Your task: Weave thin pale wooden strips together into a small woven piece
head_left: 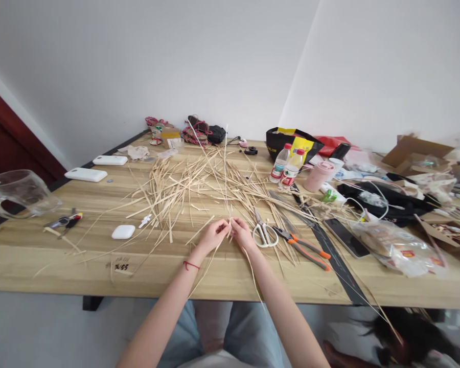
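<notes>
My left hand (213, 235) and my right hand (242, 232) meet over the near middle of the wooden table (99, 199), both pinched on thin pale straw strips (227, 225). The strips run up from my fingers toward the far side and down past the table edge. A red thread is tied around my left wrist. A big loose pile of straw strips (199, 184) lies spread just beyond my hands. White-handled scissors (263, 234) lie right beside my right hand, with orange-handled pliers (302, 248) a little further right.
On the left are a glass mug (19, 193), a white earbud case (123, 231), small tools (65, 221) and two white boxes (86, 175). Two drink bottles (285, 166), a pink cup (318, 176), a phone (345, 236), a plastic bag (398, 248), cardboard and clutter fill the right. A black ruler (329, 250) lies diagonally.
</notes>
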